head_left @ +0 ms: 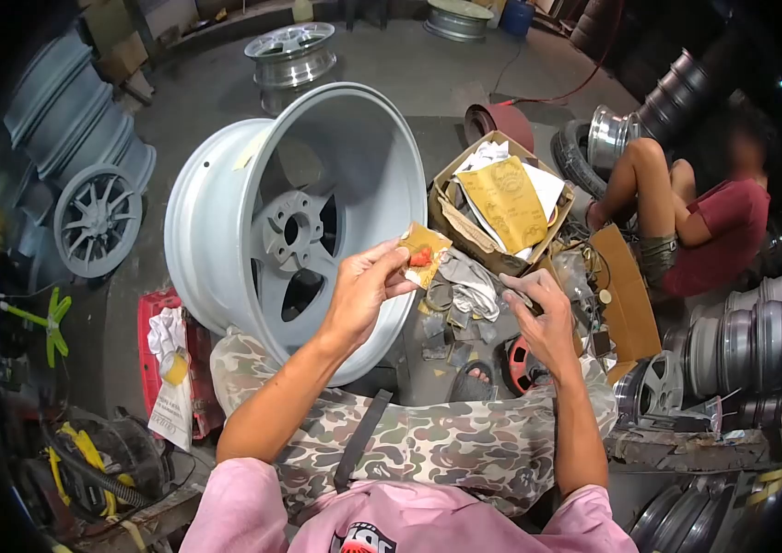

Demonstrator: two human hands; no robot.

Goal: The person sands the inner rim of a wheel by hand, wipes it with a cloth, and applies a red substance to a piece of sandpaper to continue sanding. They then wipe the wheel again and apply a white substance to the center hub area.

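Observation:
My left hand [370, 284] pinches a small piece of yellow-brown paper [435, 241] between thumb and fingers. On that paper sits an orange-red dab of paste [421, 256]. To the right, my right hand [546, 313] is raised with its fingers curled and thumb near the index finger; whether anything small is between them I cannot make out. A large pale grey wheel rim [216, 217] stands on its edge before me, its open barrel facing right. My left hand is in front of the rim's right edge. Crumpled grey cloth [474, 284] lies beyond and between my hands.
A cardboard box [451, 214] holds yellow-brown sheets and papers. Right of it, a person in a red shirt [723, 235] sits near stacked rims [741, 341]. A red case [153, 346] stands at left, a spoked wheel [98, 221] behind it. A red-black reel [522, 364] lies near my knee.

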